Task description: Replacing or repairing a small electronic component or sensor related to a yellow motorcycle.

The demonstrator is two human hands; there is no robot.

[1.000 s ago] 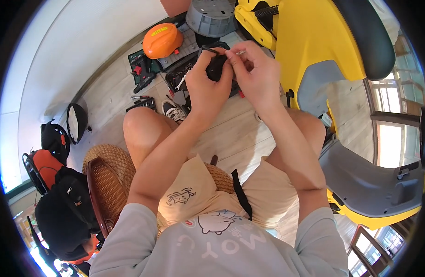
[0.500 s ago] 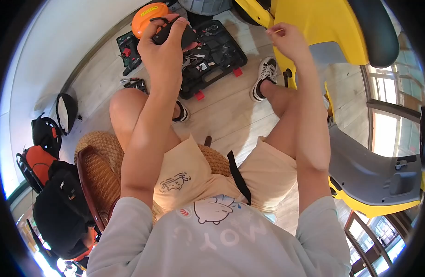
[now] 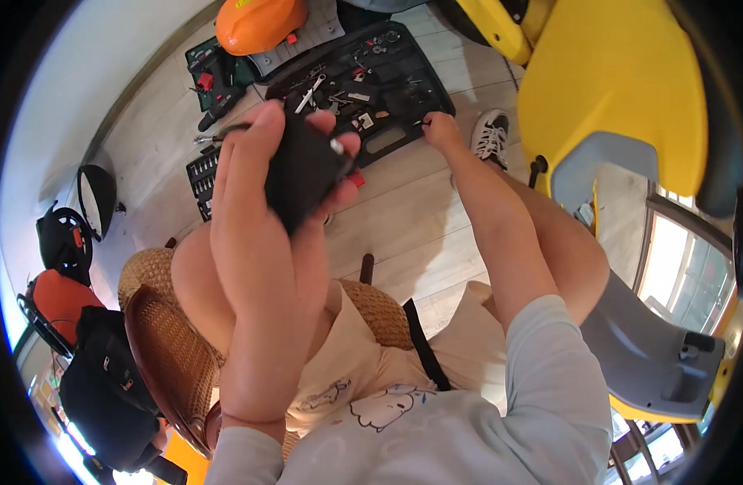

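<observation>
My left hand (image 3: 262,186) is closed round a dark, palm-sized black object (image 3: 298,174), its fingertips showing along the far side. Motion blurs it and its kind cannot be made out; a small pale spot shows at its right edge. Farther out, my right hand (image 3: 442,132) is pinched at the right edge of an open black tool case (image 3: 432,101). Whatever its fingers hold, if anything, is too small to name. Wrenches, including a shiny one (image 3: 311,93), and several small metal parts lie in the case on the floor.
An orange helmet (image 3: 262,24) and a cordless drill (image 3: 222,90) are at the far left. A socket tray (image 3: 203,179) is partly behind my left hand. To the right stands a yellow machine body (image 3: 614,81), with a grey panel (image 3: 646,347) nearer. A wicker chair (image 3: 165,347) is at left.
My left hand has come down and closer with the black object. My right hand has moved down and left, from beside the yellow body to the case's edge. The view has shifted.
</observation>
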